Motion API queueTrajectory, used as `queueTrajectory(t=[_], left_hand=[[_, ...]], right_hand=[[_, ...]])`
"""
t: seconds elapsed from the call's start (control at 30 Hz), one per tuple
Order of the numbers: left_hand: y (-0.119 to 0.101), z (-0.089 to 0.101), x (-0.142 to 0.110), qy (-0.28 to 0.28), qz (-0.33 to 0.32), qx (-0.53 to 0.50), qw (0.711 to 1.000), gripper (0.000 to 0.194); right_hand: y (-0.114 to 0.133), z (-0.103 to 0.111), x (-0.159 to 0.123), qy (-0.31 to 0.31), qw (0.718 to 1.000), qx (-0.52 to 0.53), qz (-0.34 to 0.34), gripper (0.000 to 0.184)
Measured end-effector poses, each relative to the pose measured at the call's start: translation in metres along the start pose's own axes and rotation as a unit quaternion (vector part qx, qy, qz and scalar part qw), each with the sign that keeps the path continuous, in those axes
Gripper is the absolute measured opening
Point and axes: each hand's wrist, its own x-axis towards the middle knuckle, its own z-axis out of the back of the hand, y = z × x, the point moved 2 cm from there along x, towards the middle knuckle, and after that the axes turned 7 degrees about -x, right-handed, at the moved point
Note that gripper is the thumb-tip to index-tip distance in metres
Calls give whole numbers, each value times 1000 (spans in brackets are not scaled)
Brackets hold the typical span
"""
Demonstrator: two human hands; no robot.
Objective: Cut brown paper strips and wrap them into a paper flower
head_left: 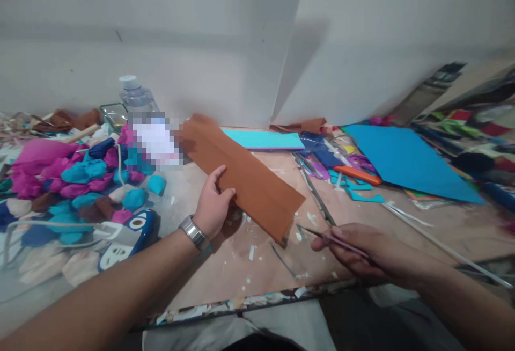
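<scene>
A long brown sheet (249, 174), folded or layered and resembling felt or paper, slants over the worktop. My left hand (213, 200) grips its near long edge, thumb and index finger showing on top, the other fingers mostly hidden. Close to the sheet's lower right corner, my right hand (358, 251) is closed round a slim pointed tool (346, 245) with a pinkish handle. The tool's dark tip points left, apart from the sheet. Its exact kind is unclear.
Colourful wrapped lumps (88, 179) and a white-and-blue plug adapter (129, 238) lie left, near a water bottle (137, 96). Behind is a turquoise sheet (265, 139). Rightward are an orange cutter (357, 175), a blue sheet (410, 163) and a thin white rod (446, 243).
</scene>
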Motion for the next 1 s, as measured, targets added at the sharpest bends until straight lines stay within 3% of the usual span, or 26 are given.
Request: queueTrajectory(t=[0.13,0.27,0.53,0.67,0.8,1.0], left_hand=[[1,1,2,-6,-16,-20,1000,77],[2,2,6,-28,-53,-54,997,72],[-1,2,7,-57,-93,-81,991,69],[-3,0,7,-61,-82,-116,988,83],[-5,0,8,-59,-71,-145,985,103],[-6,1,13,-47,-91,-159,982,111]], right_hand=[[2,-8,4,-2,1000,-28,12,69],[12,-22,11,78,996,28,36,52],[5,-28,19,238,969,35,46,55],[3,-33,23,219,973,80,7,59],[8,-42,30,226,973,50,22,55],[3,-52,38,321,946,41,-3,67]])
